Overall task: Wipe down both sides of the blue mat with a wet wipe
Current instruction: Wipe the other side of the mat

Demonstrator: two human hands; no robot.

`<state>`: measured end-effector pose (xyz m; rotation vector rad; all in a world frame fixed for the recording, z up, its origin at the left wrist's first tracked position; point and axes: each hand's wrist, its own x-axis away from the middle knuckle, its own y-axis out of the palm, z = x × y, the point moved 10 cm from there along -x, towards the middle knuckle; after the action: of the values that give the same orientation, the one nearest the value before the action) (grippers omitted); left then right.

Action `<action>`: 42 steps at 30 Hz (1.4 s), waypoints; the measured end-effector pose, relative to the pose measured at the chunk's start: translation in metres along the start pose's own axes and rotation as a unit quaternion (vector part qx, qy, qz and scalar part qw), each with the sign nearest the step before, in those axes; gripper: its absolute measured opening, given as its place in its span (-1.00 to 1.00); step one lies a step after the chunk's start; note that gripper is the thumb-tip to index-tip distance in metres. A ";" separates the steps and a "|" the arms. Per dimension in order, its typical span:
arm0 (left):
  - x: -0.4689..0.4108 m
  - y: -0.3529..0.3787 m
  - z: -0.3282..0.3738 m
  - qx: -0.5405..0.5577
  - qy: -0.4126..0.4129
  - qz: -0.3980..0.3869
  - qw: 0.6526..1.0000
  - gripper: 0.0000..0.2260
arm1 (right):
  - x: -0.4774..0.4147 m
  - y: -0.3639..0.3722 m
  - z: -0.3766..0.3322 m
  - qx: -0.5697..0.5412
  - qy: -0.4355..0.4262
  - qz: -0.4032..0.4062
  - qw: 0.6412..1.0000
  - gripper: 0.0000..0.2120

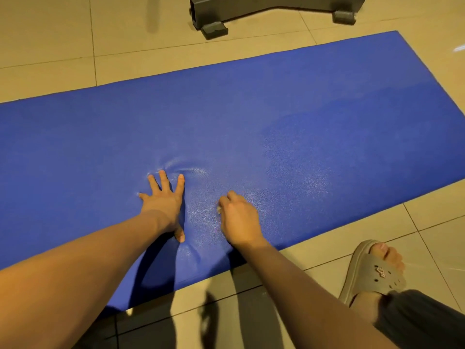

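Observation:
The blue mat (251, 127) lies flat on the tiled floor and runs from the left edge to the far right. My left hand (164, 200) presses flat on it with fingers spread, and the mat wrinkles around the fingertips. Just to its right, my right hand (237, 217) is curled over a wet wipe (219, 209) and holds it against the mat. Only a small pale bit of the wipe shows at the knuckles. A damp sheen covers the mat to the right of that hand.
A dark metal frame base (271, 8) with two feet stands on the tiles beyond the mat's far edge. My foot in a grey slipper (375, 270) rests on the floor by the mat's near edge, at the lower right.

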<state>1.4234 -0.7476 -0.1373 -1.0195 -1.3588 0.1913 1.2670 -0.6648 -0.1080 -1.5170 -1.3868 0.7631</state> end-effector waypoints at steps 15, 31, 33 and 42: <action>-0.001 0.000 0.000 0.014 -0.003 -0.002 1.000 0.51 | -0.015 -0.016 0.032 -0.072 0.123 0.066 0.988 -0.81; -0.003 0.001 -0.001 0.016 -0.005 0.007 1.000 0.53 | -0.036 -0.060 0.145 -0.057 0.245 0.120 0.960 -0.88; -0.002 0.001 -0.001 0.017 -0.005 0.007 1.000 0.52 | -0.033 -0.047 0.110 -0.069 0.220 0.126 0.965 -0.82; -0.002 0.000 0.000 0.017 -0.007 0.007 1.000 0.52 | -0.031 -0.009 -0.004 -0.002 -0.055 0.047 0.997 -0.92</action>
<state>1.4235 -0.7487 -0.1388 -1.0016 -1.3576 0.2308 1.2616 -0.6962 -0.1020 -1.5722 -1.4067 0.9142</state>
